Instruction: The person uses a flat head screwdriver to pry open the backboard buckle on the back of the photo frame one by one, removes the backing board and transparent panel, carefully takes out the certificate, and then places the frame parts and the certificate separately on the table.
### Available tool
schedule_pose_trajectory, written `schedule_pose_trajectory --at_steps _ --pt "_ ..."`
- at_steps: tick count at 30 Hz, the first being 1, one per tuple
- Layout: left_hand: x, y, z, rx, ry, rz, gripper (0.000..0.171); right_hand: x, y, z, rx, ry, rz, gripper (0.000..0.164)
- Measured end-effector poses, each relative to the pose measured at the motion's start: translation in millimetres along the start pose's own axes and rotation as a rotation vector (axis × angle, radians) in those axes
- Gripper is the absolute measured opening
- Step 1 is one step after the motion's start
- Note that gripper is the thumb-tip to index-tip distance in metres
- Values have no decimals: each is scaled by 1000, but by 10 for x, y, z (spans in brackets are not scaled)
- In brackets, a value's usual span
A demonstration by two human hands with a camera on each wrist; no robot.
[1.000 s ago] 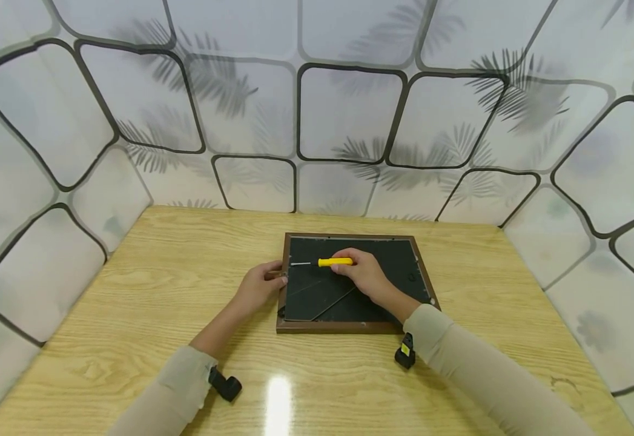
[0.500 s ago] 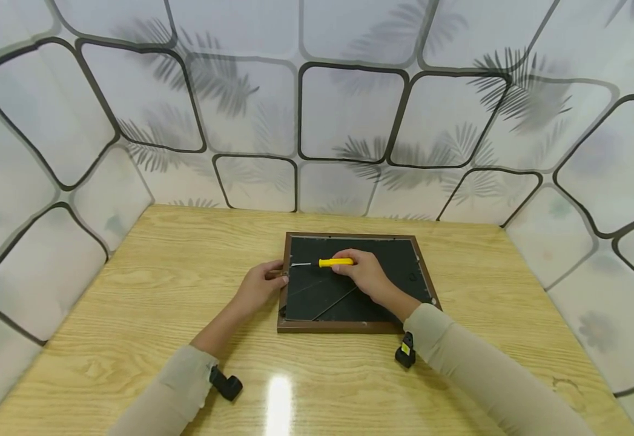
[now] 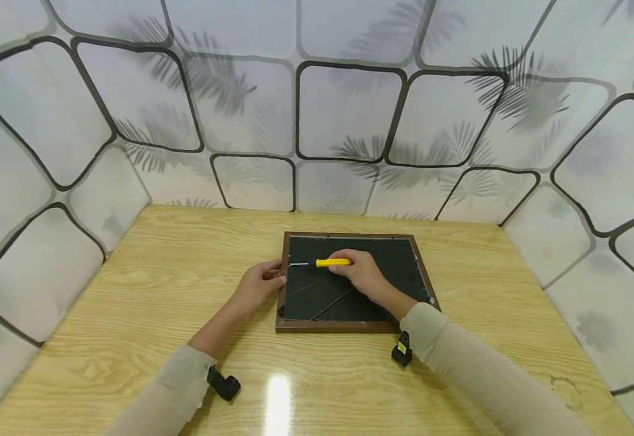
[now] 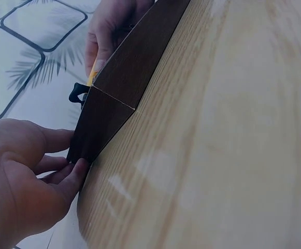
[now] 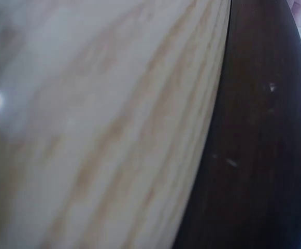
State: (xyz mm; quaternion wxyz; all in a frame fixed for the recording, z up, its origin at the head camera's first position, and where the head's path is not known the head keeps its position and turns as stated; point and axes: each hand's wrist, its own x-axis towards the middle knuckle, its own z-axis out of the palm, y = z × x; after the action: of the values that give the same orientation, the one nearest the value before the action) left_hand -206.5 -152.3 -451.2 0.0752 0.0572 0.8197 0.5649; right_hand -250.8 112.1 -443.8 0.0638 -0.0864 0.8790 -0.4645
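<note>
One hand [image 3: 366, 274] curled round screwdriver [image 3: 326, 263]

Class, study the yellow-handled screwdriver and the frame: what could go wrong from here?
The screwdriver in the right hand points toward the frame's left side, near the left hand; a slip might jab those fingers.

Its shaft lies over the dark backing board, so it could scratch it.

The frame might slide on the table if pushed.

The frame [image 3: 327, 327] has free table [image 3: 213, 239] behind it (the left grip [image 3: 257, 284] partly blocks its left edge).
</note>
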Motion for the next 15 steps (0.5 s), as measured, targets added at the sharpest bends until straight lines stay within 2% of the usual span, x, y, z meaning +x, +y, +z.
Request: schedule_pose_trajectory --at_steps 15 --pt "1 12 13 29 18 6 50 11 -194 -53 5 -6 -17 24"
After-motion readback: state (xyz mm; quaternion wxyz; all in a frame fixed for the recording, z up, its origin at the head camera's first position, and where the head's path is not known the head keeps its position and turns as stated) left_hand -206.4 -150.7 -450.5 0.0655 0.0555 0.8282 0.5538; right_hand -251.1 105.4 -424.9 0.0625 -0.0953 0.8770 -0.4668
